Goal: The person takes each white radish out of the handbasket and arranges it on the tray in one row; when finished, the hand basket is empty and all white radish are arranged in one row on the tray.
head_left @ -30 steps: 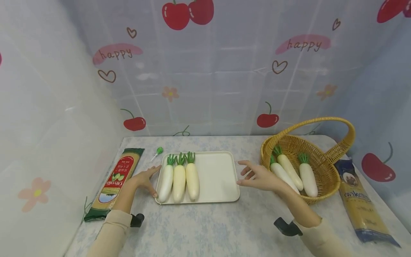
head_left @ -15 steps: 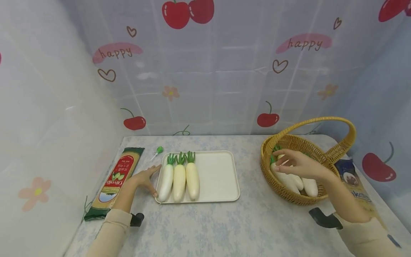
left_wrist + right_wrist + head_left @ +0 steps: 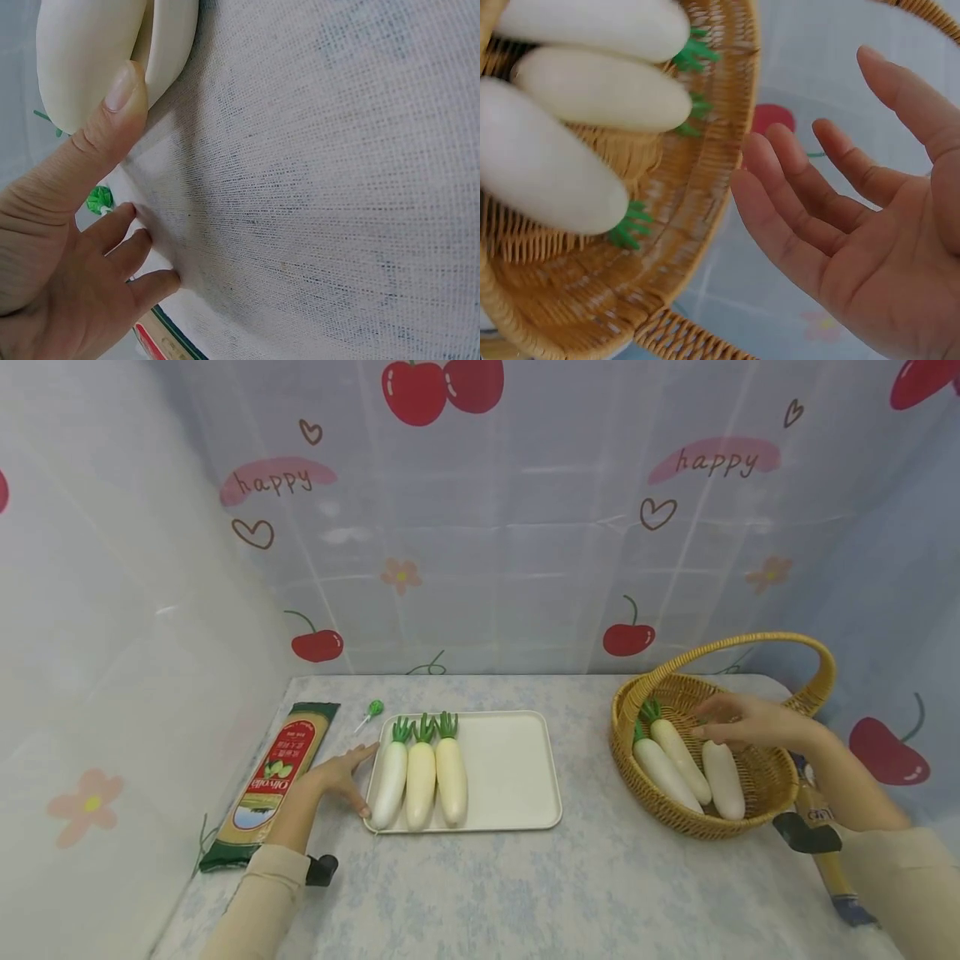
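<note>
Blue-mottled white cloth [image 3: 510, 893] bears a cream rectangular tray [image 3: 510, 768], the spread left hand [image 3: 341, 782] perhaps touching it; the loosely spread right hand [image 3: 750, 724] would best grip mid-body the nearest long white, green-topped radish [image 3: 724, 785] in the round tan wicker basket [image 3: 632, 782].

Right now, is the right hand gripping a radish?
No, the right wrist view shows the right hand holding nothing, its palm bare.

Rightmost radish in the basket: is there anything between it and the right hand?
Nothing visible stands between them. In the head view, the right hand is over the inside of the basket, at the leafy end of the rightmost radish. The handle passes behind the wrist, not between them.
</note>
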### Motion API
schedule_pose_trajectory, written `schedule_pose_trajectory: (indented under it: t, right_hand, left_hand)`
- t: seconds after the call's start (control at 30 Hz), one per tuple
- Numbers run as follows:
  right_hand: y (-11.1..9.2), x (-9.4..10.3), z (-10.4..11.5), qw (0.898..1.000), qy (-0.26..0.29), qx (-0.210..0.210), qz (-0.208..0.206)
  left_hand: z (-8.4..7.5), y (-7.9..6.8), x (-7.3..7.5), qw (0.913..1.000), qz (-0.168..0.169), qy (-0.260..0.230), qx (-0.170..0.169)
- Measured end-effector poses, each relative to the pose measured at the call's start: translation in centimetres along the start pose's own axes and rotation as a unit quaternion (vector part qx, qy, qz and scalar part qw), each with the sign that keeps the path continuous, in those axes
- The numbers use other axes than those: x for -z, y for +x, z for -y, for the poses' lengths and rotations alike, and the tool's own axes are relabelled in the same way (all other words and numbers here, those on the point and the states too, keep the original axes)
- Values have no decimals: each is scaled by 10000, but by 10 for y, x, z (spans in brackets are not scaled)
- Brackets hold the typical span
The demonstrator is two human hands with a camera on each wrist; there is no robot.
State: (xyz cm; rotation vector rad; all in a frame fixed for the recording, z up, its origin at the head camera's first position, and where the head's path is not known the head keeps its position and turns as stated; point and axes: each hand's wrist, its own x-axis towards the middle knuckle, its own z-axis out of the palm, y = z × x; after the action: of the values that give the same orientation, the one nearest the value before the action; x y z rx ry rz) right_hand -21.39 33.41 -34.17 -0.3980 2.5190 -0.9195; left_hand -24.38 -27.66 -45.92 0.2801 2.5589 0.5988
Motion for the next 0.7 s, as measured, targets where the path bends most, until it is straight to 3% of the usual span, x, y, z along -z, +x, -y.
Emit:
schedule_pose_trajectory:
  t: [0.37, 0.7]
  right_hand:
    - [25, 12, -32, 9957, -807, -446, 123]
    - [38, 11, -51, 9826, -435, -1501, 1004]
  left_hand:
    - [-1, 0, 2, 9998, 86, -162, 89]
    - [1, 2, 1, 10000, 57, -46, 39]
